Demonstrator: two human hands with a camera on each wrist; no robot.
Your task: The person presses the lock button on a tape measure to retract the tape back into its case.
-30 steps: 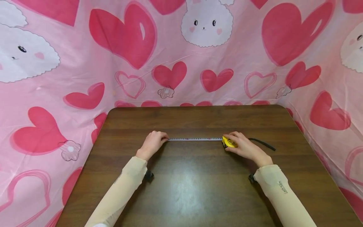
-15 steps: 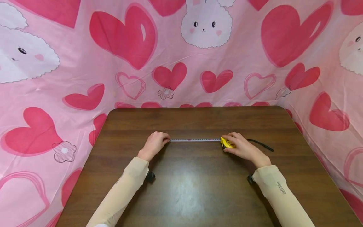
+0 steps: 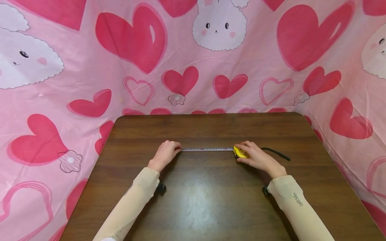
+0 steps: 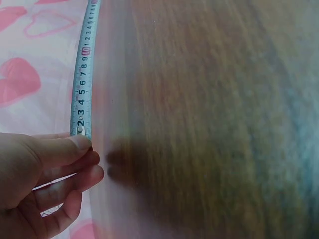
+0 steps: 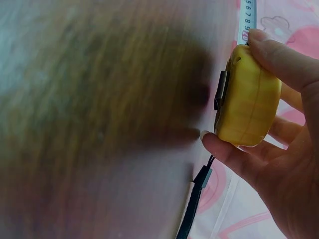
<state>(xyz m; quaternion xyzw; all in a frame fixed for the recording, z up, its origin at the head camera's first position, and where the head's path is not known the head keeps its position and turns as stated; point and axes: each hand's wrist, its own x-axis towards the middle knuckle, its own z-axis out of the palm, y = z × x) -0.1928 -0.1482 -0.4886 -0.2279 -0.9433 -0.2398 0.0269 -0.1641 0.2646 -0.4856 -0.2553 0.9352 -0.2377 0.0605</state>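
A yellow tape measure (image 3: 240, 153) is gripped by my right hand (image 3: 258, 158), its blade drawn out to the left. That white blade (image 3: 208, 149) runs straight between the hands, above the table's far half. My left hand (image 3: 165, 155) pinches the blade's free end between thumb and finger; in the left wrist view the fingertips hide the numbers below 2. Seen from the right wrist, thumb and fingers wrap the yellow case (image 5: 251, 97), which has a black clip (image 5: 221, 90) on one side. A black wrist strap (image 5: 193, 206) hangs from the case.
The brown wooden table (image 3: 193, 127) has rounded far corners. Pink cloth (image 3: 193, 50) printed with hearts and rabbits surrounds its back and sides. A small black device (image 3: 161, 188) sits at the left wrist, another black device (image 3: 265, 190) at the right.
Both hands have come slightly closer together, the left moving right and the right moving left. The visible stretch of blade is a little shorter. Both grips look the same.
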